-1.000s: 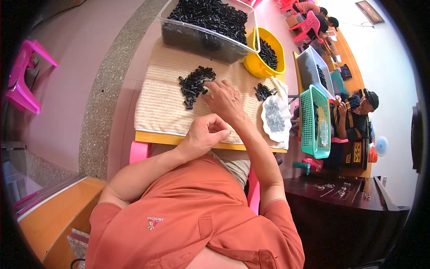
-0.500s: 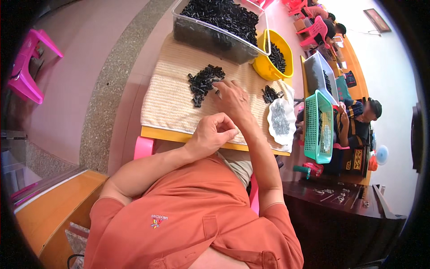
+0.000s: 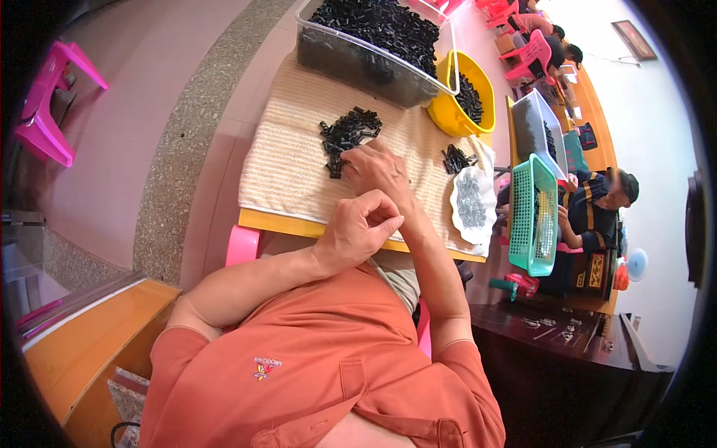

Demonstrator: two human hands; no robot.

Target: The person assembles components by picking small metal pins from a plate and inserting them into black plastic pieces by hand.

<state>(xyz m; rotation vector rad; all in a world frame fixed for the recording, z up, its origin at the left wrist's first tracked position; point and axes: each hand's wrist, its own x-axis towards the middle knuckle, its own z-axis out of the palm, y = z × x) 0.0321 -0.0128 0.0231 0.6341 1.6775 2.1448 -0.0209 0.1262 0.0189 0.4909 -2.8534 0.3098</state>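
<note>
A loose pile of small black plastic pieces (image 3: 347,134) lies on a striped beige towel (image 3: 287,175) over the table. My right hand (image 3: 377,172) is at the pile's near right edge, its fingers bent down against the pieces; what the fingertips grip is hidden. Closer to my body, my left hand (image 3: 355,233) is closed in a pinch, thumb against curled fingers, and I cannot make out what it holds. On the right, a white scalloped dish (image 3: 485,224) contains tiny clear or silvery parts. Just beyond it sits a smaller cluster of black pieces (image 3: 455,160).
A clear plastic bin (image 3: 358,71) full of black pieces stands at the far side, beside a yellow basket (image 3: 444,116) with more. Right of the table are a green basket (image 3: 523,224), a grey bin (image 3: 526,123) and a seated person (image 3: 597,205). A pink stool (image 3: 45,123) stands left.
My right hand has shifted slightly left and nearer along the pile, its fingers more bent. My left hand keeps its pinch. The view has moved slightly.
</note>
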